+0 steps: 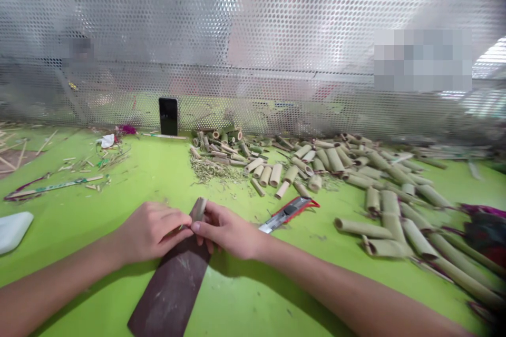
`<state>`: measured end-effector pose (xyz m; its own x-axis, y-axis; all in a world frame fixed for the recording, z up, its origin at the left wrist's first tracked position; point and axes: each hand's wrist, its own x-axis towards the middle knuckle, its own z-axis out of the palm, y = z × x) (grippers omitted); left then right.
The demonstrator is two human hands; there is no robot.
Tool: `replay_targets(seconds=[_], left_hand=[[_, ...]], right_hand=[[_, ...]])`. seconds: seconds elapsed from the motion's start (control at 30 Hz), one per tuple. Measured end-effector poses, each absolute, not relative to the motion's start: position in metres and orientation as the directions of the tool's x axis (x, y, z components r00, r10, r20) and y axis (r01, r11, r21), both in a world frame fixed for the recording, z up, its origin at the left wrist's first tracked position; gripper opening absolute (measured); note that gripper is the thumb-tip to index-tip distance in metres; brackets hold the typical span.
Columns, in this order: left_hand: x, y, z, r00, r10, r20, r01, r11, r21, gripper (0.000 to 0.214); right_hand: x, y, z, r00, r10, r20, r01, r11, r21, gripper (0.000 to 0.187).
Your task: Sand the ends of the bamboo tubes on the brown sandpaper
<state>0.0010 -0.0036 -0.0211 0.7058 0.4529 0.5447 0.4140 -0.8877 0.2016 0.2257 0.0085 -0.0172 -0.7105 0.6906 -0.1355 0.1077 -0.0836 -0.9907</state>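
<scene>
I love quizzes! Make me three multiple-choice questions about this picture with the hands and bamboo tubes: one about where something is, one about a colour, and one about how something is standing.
1. Where is the short bamboo tube?
A. Between the left hand and the right hand
B. On the white pad
C. Behind the phone

2. What colour is the handle of the utility knife?
A. Blue
B. Red and black
C. Yellow

3. How is the phone standing?
A. Lying flat
B. Upside down in a hand
C. Upright in front of the perforated metal screen

Answers:
1. A, because the fingers of both hands meet around it.
2. B, because red and black show along the handle.
3. C, because its tall dark shape stands up before the screen.
</scene>
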Motion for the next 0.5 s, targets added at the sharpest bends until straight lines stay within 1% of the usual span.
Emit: replay_targets(seconds=[0.2, 0.37, 0.43, 0.5], left_hand=[[0.001, -0.005, -0.019, 0.684, 0.484, 0.546, 0.465, -0.866, 0.185, 0.015], [0.001, -0.006, -0.021, 0.640, 0.519, 0.566, 0.519, -0.836, 0.180, 0.023], [0.001, -0.006, -0.022, 0.601, 0.571, 0.560, 0.539, -0.806, 0.244, 0.023], [0.000, -0.006, -0.023, 0.555, 0.655, 0.513, 0.557, -0.751, 0.355, 0.017]], right_hand=[[0.225, 0.006, -0.016, -0.655, 0.742, -0.144, 0.144, -0.064, -0.987, 0.036], [0.223, 0.002, -0.017, -0.589, 0.793, -0.156, 0.188, -0.053, -0.981, 0.024], [0.223, 0.000, -0.019, -0.550, 0.823, -0.142, 0.208, -0.029, -0.978, 0.022], [0.222, -0.003, -0.020, -0.508, 0.855, -0.104, 0.245, 0.028, -0.969, 0.023]])
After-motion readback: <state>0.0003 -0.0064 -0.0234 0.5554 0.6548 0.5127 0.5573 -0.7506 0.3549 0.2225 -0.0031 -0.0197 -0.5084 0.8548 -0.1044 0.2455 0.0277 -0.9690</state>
